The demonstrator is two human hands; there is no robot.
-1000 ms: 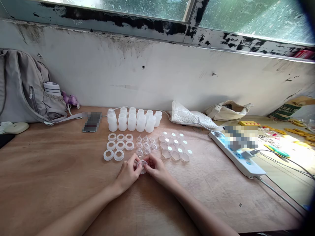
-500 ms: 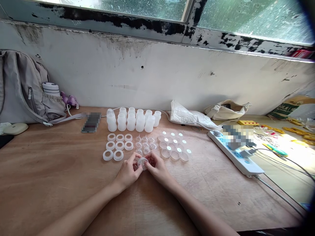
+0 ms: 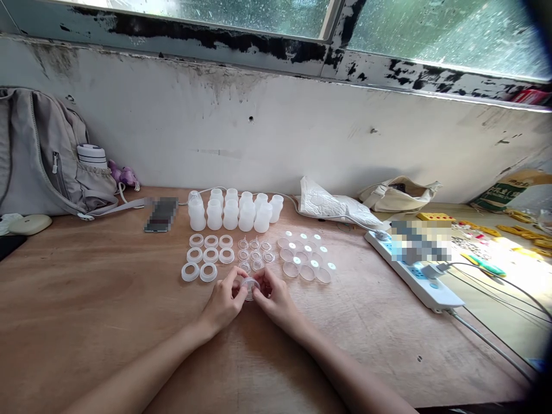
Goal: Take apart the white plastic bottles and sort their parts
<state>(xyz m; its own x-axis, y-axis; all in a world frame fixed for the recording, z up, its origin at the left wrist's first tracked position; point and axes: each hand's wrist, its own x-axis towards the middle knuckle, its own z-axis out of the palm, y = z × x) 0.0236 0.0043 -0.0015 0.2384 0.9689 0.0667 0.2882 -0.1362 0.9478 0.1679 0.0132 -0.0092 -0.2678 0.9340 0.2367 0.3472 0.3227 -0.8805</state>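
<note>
Between my fingertips, low in the middle of the head view, is a clear round plastic piece [image 3: 249, 289]. My left hand [image 3: 225, 299] pinches its left side, and my right hand [image 3: 272, 294] grips its right side. Just beyond my hands lie several clear nipple-like parts [image 3: 255, 255]. White rings [image 3: 211, 256] sit in rows to their left. Thin clear discs or caps [image 3: 307, 272], some with small white spots, lie to the right. Frosted bottles [image 3: 230, 215] stand in rows behind.
A blurred phone [image 3: 161, 215] and a grey backpack [image 3: 47, 155] are at the left. A white plastic bag [image 3: 336, 208] lies by the wall. At the right are a power strip [image 3: 418, 276] with cables and a cream pouch [image 3: 399, 195].
The clear piece has tilted slightly between my fingers. Both hands stay in nearly the same place, and the whole view has shifted a little.
</note>
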